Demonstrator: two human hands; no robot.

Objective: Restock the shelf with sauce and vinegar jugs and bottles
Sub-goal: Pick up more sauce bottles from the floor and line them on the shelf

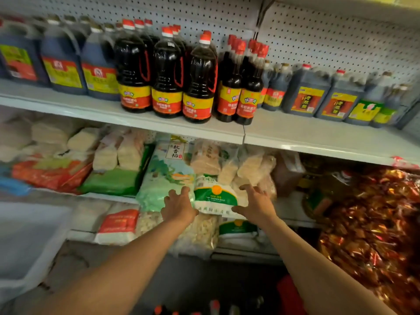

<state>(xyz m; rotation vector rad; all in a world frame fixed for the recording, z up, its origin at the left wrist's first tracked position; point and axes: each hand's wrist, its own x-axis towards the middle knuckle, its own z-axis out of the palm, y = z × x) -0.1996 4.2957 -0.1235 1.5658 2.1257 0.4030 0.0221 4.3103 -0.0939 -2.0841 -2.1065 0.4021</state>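
Note:
A white shelf carries dark sauce and vinegar containers. Large blue-tinted jugs stand at the left, tall dark bottles with red caps in the middle, slimmer red-capped bottles beside them, and squat jugs at the right. My left hand and my right hand reach forward below that shelf, fingers spread, holding nothing, in front of rice bags. Red bottle caps show at the bottom edge, blurred.
Below the sauce shelf lie bags of rice, packs of noodles and a green-and-white bag. Shiny red and gold packets pile at the right. A pale plastic bin sits at the lower left.

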